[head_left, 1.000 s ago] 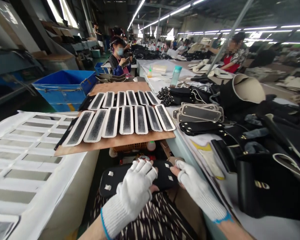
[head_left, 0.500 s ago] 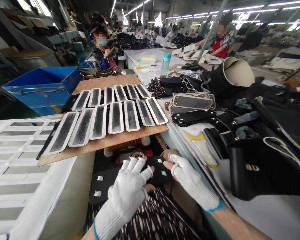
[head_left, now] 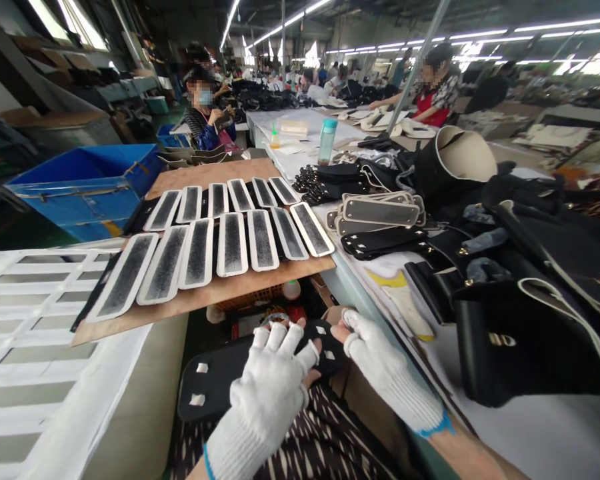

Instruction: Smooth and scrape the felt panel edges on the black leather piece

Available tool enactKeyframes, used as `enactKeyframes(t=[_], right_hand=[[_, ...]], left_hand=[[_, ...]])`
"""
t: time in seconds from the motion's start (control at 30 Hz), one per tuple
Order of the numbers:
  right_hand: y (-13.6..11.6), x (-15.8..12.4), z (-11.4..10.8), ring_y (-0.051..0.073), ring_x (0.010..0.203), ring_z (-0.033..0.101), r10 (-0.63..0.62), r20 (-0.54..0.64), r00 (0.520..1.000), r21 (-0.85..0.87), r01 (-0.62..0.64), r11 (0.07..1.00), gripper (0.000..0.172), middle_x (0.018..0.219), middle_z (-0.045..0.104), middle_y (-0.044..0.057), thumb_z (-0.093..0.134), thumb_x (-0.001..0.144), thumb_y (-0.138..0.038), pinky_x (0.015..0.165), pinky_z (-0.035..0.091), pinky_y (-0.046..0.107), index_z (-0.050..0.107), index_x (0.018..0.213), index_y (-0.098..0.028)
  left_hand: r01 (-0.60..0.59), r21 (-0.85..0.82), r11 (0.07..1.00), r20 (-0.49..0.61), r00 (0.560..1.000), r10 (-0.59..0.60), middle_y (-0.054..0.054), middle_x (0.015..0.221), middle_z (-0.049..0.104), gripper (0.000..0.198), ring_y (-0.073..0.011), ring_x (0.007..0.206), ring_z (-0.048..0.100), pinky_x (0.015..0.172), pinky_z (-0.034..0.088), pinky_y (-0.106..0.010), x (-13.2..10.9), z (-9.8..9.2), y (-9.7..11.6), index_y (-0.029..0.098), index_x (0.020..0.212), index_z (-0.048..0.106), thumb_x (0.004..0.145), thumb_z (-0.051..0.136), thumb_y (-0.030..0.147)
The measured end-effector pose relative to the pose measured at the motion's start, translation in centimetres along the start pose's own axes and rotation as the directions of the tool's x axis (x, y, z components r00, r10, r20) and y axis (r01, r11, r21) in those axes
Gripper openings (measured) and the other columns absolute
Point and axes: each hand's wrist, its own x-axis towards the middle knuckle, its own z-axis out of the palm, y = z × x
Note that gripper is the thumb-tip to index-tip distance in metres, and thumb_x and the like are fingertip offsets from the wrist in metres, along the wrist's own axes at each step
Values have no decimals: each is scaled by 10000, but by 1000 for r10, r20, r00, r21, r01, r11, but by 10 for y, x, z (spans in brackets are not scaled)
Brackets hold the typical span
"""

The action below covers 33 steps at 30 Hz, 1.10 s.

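Note:
A long black panel (head_left: 220, 373) with rounded ends lies across my lap, small white squares showing near both ends. My left hand (head_left: 273, 380), in a white glove with bare fingertips, rests flat over the panel's middle with its fingers spread. At the panel's right end, my gloved right hand (head_left: 377, 363) has its fingers bent in a pinch at the edge; the part under the fingers is hidden. Just ahead, a brown board (head_left: 307, 265) carries two rows of black panels with white borders (head_left: 233, 243).
To the right, a table holds black bags (head_left: 485, 347), stacked grey panels (head_left: 380, 210) and a white-and-yellow glove (head_left: 405, 310). A bottle (head_left: 327, 141) stands further back. On the left are a blue bin (head_left: 80, 190) and a white sheet with grey strips (head_left: 35, 323). Co-workers sit beyond.
My left hand has shifted slightly to the right along the black panel. My right hand stays at the panel's right end. The camera's view has moved a little.

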Motion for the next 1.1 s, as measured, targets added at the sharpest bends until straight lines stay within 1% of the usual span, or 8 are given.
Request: enactKeyframes(t=[0.07, 0.13, 0.27, 0.4, 0.63, 0.8, 0.97, 1.1], right_hand=[[-11, 0, 0, 261, 1098, 627, -50, -103, 993, -58, 44, 997, 356, 1157, 699, 73, 464, 891, -496, 979, 449, 379, 619, 1080, -238], [-22, 2, 5, 270, 1110, 610, -113, -156, 981, -138, 92, 986, 378, 1186, 684, 97, 410, 922, -494, 973, 439, 393, 614, 1097, -228], [-32, 10, 25, 253, 988, 632, -140, -59, 988, -211, 125, 969, 398, 1011, 706, 69, 318, 971, -485, 876, 462, 382, 625, 946, -233], [-24, 14, 39, 293, 1169, 606, -14, -47, 999, -193, 5, 981, 544, 1187, 701, 111, 274, 975, -548, 998, 439, 437, 667, 1133, -206], [-20, 24, 38, 305, 1270, 559, 139, 38, 990, -102, -134, 986, 677, 1311, 654, 138, 265, 899, -637, 1087, 400, 442, 671, 1171, -169], [-18, 29, 38, 336, 1284, 554, 147, 39, 988, -92, -143, 985, 704, 1311, 655, 155, 300, 837, -654, 1085, 420, 452, 687, 1163, -166], [-2, 37, 36, 369, 1314, 523, 149, 92, 985, -124, -137, 983, 763, 1340, 626, 193, 329, 801, -696, 1126, 374, 489, 645, 1202, -128], [7, 44, 35, 378, 1229, 592, 76, 80, 994, -159, -63, 985, 617, 1219, 702, 173, 361, 819, -651, 1048, 447, 499, 695, 1047, -184]], left_hand=[[-3, 5, 1000, 3, 1000, 3, -90, 1345, 608, 375, -386, 1136, 562, 943, 493, -601, 0, -1, 0, 348, 1250, 642, 882, 659, 417], [-7, 7, 1000, 10, 1000, 7, -97, 1350, 604, 367, -392, 1141, 563, 935, 496, -606, -1, -2, 0, 341, 1241, 645, 882, 658, 419], [-14, 1, 1000, 18, 1000, 14, -106, 1381, 587, 364, -398, 1169, 556, 968, 480, -630, -1, -3, -1, 321, 1228, 654, 887, 645, 449], [-1, -1, 1000, 31, 1000, 1, -111, 1367, 594, 412, -401, 1186, 550, 976, 487, -622, 0, -1, -2, 303, 1255, 646, 880, 648, 475], [16, -106, 994, 45, 999, -11, -134, 1431, 563, 560, -418, 1270, 508, 1057, 420, -662, 2, 5, -5, 208, 1348, 569, 875, 653, 495], [66, -176, 982, 74, 996, -53, -144, 1496, 500, 654, -383, 1309, 484, 1139, 361, -586, -1, 4, -6, 132, 1394, 509, 879, 644, 513], [37, -220, 975, -25, 999, -43, -119, 1375, 585, 623, -333, 1201, 541, 1111, 372, -507, -4, -4, -12, 137, 1314, 546, 922, 500, 618], [28, -331, 943, -80, 995, -58, -79, 1253, 638, 638, -270, 1099, 573, 1033, 423, -424, -6, -12, -18, 167, 1255, 565, 921, 420, 691]])
